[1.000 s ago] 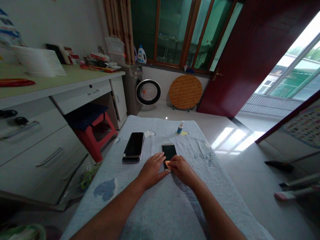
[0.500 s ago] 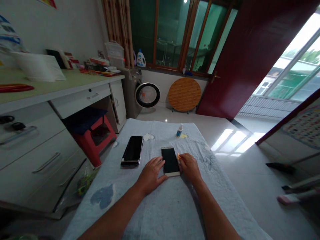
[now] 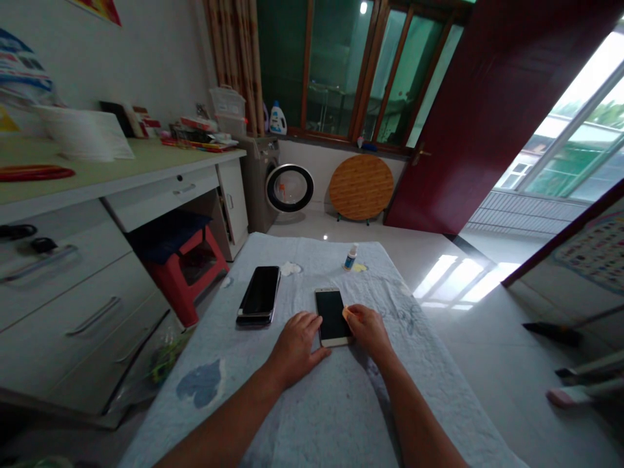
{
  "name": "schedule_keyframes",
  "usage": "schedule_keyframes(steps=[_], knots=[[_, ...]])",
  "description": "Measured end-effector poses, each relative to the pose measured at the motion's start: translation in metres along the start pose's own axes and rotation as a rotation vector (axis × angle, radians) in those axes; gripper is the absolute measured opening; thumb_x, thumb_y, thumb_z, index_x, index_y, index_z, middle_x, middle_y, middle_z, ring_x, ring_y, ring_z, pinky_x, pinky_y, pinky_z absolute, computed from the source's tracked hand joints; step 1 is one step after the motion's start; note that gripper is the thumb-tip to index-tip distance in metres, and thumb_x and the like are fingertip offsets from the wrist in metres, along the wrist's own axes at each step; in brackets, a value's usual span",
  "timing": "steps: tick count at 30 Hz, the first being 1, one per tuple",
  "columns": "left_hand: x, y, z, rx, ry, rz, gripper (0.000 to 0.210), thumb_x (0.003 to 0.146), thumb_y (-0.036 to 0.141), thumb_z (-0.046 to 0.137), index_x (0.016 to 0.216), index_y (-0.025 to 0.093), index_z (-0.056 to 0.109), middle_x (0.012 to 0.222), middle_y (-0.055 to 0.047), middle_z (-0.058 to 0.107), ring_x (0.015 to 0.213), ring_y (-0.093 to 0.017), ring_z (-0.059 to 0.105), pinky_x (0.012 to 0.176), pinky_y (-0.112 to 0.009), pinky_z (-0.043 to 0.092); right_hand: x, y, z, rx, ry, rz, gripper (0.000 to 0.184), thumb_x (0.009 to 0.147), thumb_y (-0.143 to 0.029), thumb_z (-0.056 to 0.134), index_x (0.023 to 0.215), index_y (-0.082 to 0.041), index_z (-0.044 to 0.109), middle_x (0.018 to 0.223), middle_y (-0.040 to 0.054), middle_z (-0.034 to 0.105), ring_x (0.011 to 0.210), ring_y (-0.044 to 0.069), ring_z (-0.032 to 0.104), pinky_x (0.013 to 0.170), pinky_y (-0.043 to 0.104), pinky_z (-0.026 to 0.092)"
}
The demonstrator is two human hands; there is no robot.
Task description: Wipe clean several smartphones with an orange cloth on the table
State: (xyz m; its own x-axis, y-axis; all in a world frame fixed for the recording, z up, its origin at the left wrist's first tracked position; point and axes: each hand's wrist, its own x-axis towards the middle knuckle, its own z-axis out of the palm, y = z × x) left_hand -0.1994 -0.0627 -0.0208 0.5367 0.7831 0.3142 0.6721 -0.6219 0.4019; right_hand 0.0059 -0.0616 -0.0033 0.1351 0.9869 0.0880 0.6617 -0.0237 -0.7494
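One phone lies on the bench, long side pointing away from me, with my left fingers, spread and empty, touching its left edge and my right fingers pinching an orange cloth at its right edge.

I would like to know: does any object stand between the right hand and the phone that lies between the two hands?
Only the small orange cloth, held in the fingertips of the right hand at the right edge of the phone. Nothing else visible stands between them; the small bottle is beyond the phone, out of the way.
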Motion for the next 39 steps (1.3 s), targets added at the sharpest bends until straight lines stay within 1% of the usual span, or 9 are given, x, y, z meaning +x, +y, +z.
schedule_keyframes(steps=[3,8,15,18,24,29,34,36,39], knots=[[0.001,0.002,-0.001,0.006,-0.003,-0.005,0.057,0.073,0.043,0.073,0.12,0.015,0.057,0.124,-0.015,0.061,0.118,-0.032,0.053,0.102,-0.049,0.041,0.002,0.001,0.001,0.119,-0.003,0.058,0.028,0.076,-0.033,0.052,0.086,-0.015,0.072,0.077,0.0062,0.071,0.072,0.019,0.064,0.064,0.027,0.044],[0.002,0.001,0.001,0.009,0.016,-0.014,0.055,0.073,0.045,0.073,0.117,0.015,0.059,0.12,-0.014,0.063,0.115,-0.031,0.055,0.1,-0.048,0.043,0.003,0.004,0.001,0.413,-0.06,0.19,0.028,0.071,-0.035,0.056,0.082,-0.013,0.069,0.06,0.0011,0.063,0.053,0.014,0.056,0.049,0.023,0.04],[0.002,0.002,-0.002,-0.004,0.028,-0.018,0.054,0.071,0.046,0.075,0.113,0.016,0.059,0.114,-0.013,0.064,0.108,-0.031,0.056,0.096,-0.046,0.044,-0.001,0.004,0.004,0.738,-0.1,0.131,0.038,0.073,-0.048,0.064,0.089,-0.013,0.066,0.061,-0.0005,0.06,0.046,0.009,0.049,0.045,0.021,0.038],[0.002,0.003,-0.004,-0.016,0.031,-0.026,0.053,0.071,0.044,0.074,0.113,0.017,0.058,0.112,-0.012,0.063,0.106,-0.03,0.056,0.094,-0.045,0.045,-0.004,-0.001,0.009,0.742,-0.088,0.109,0.042,0.073,-0.051,0.065,0.093,-0.014,0.065,0.062,-0.0008,0.059,0.047,0.009,0.048,0.045,0.021,0.037],[0.0,0.005,-0.007,-0.031,0.045,-0.032,0.067,0.074,0.041,0.069,0.132,0.018,0.045,0.11,-0.01,0.063,0.102,-0.029,0.057,0.093,-0.046,0.044,-0.011,-0.014,0.016,0.752,-0.139,0.048,0.035,0.076,-0.045,0.064,0.096,-0.016,0.064,0.068,-0.0006,0.06,0.055,0.01,0.051,0.052,0.022,0.041],[0.0,0.012,-0.014,-0.095,0.097,-0.01,0.057,0.081,0.043,0.061,0.13,0.019,0.047,0.111,-0.01,0.062,0.103,-0.028,0.057,0.092,-0.044,0.045,-0.013,-0.018,0.018,0.699,-0.143,0.007,0.033,0.075,-0.043,0.065,0.095,-0.016,0.064,0.074,0.001,0.063,0.063,0.012,0.054,0.06,0.024,0.043],[-0.001,0.018,-0.017,-0.186,0.093,-0.042,0.051,0.084,0.031,0.056,0.132,0.021,0.043,0.112,-0.008,0.059,0.097,-0.023,0.061,0.084,-0.036,0.051,-0.014,-0.017,0.019,0.673,-0.174,-0.022,0.033,0.077,-0.042,0.063,0.098,-0.017,0.063,0.072,-0.0004,0.06,0.061,0.011,0.052,0.058,0.023,0.043],[-0.001,0.019,-0.017,-0.196,0.089,-0.033,0.049,0.084,0.028,0.056,0.131,0.021,0.044,0.111,-0.008,0.058,0.098,-0.022,0.06,0.085,-0.036,0.051,-0.015,-0.019,0.02,0.618,-0.138,-0.086,0.028,0.079,-0.039,0.062,0.096,-0.017,0.064,0.073,-0.0001,0.06,0.063,0.012,0.053,0.059,0.024,0.044],[-0.002,0.02,-0.018,-0.212,0.104,-0.018,0.048,0.085,0.025,0.055,0.131,0.022,0.043,0.108,-0.007,0.058,0.097,-0.022,0.06,0.085,-0.035,0.051,-0.019,-0.026,0.019,0.5,0.0,-0.298,0.018,0.082,-0.032,0.059,0.093,-0.019,0.066,0.087,0.0042,0.062,0.08,0.015,0.058,0.072,0.027,0.048]])
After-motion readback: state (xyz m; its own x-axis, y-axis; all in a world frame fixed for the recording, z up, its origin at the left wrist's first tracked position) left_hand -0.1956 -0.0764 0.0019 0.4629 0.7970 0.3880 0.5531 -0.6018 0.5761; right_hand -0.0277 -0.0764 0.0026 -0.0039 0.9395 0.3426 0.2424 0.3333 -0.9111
